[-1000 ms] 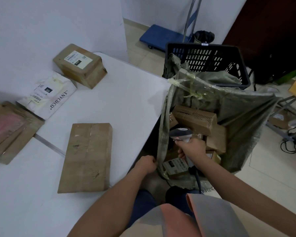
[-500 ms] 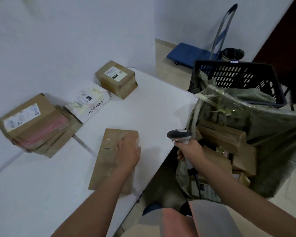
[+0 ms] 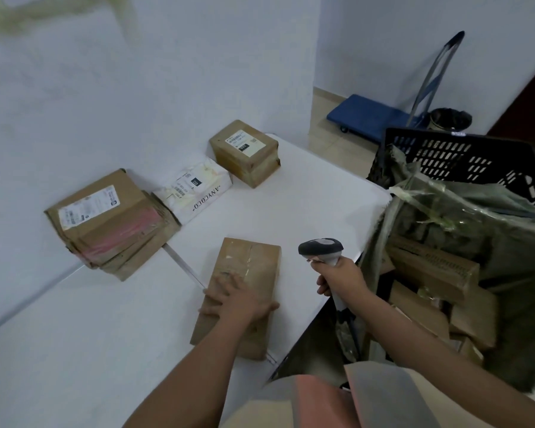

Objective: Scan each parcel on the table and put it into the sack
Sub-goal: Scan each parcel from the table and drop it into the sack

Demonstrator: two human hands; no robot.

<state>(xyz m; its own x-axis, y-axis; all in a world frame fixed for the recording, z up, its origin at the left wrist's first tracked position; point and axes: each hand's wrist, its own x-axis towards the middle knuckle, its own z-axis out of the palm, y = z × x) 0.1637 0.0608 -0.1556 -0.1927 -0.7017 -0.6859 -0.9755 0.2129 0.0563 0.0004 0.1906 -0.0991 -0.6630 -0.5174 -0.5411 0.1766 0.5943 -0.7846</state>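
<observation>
Head view: four parcels on table (image 3: 306,211); left hand (image 3: 240,299) flat on nearest parcel (image 3: 244,273); right hand (image 3: 340,273) gripping scanner (image 3: 321,248).

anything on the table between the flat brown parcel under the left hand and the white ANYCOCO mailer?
Head view: no parcel between the flat brown parcel and the white ANYCOCO mailer. Only bare white table, crossed by a thin seam.

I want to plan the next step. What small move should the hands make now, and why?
Probably turn the flat brown parcel over: the left hand lies on it, no label shows on its top, and the right hand grips the scanner beside it.
</observation>
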